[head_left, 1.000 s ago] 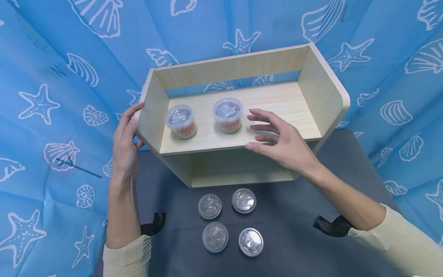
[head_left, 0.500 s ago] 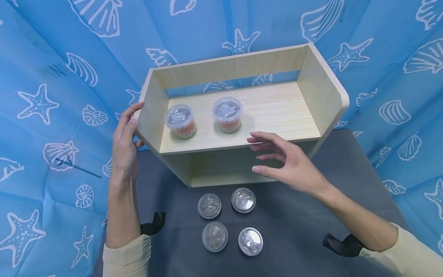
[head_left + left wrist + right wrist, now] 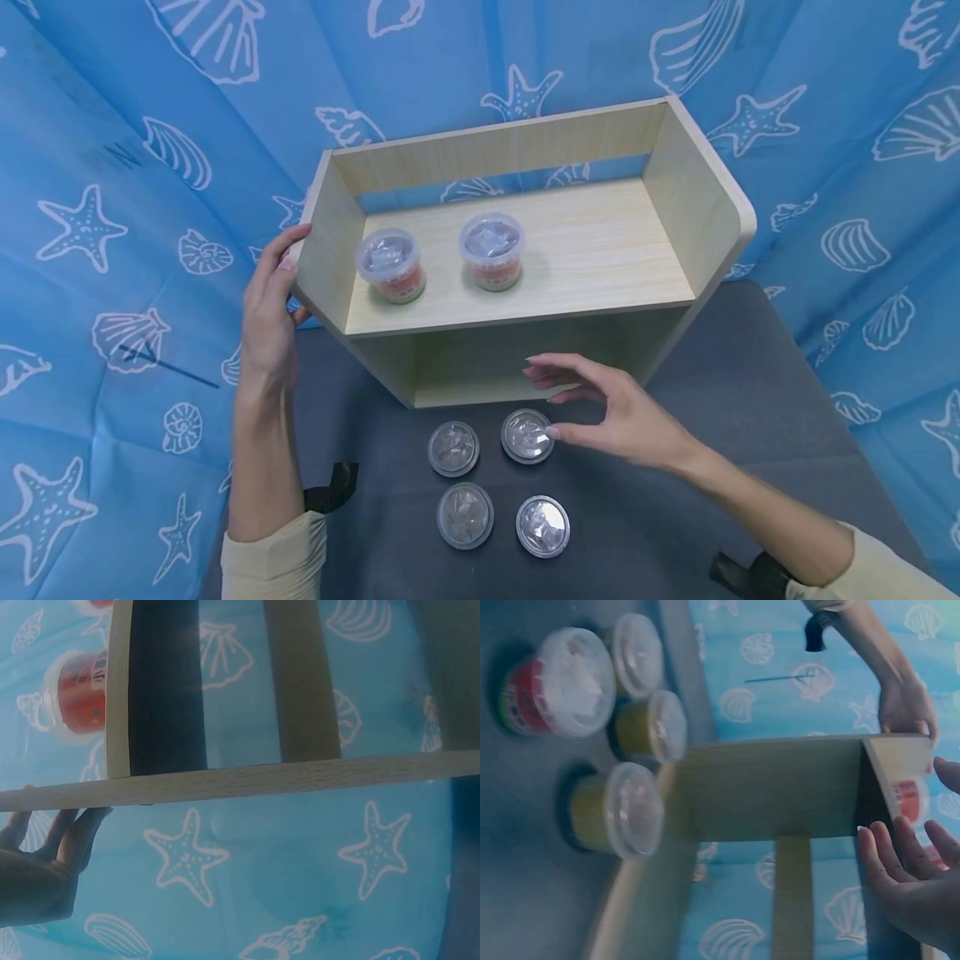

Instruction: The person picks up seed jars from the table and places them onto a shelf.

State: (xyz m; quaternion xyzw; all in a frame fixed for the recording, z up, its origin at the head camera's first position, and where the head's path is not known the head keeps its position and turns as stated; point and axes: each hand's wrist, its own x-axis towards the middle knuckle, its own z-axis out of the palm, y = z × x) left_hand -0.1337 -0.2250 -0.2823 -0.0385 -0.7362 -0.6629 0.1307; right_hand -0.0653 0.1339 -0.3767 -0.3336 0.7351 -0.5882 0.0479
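My left hand (image 3: 268, 308) holds the left side panel of a pale wooden two-tier shelf (image 3: 600, 242); in the left wrist view its fingers (image 3: 75, 836) lie against the panel's outer face. Two lidded clear tubs with reddish contents stand upright on the upper board, a left tub (image 3: 390, 265) and a middle tub (image 3: 491, 250). My right hand (image 3: 611, 408), fingers loosely bent and holding nothing, hovers before the lower compartment. Its thumb overlaps the edge of a lidded tub (image 3: 525, 436) in the head view, but the right wrist view shows the hand apart from the tabletop tubs.
Three more lidded tubs stand on the dark table: one back left (image 3: 453, 448), one front left (image 3: 465, 516), one front right (image 3: 543, 527). A blue curtain (image 3: 112, 375) with white sea shapes hangs behind and at both sides.
My right hand has moved down and toward me, from beside the middle tub on the upper board to in front of the lower compartment. The left hand and all tubs stay put.
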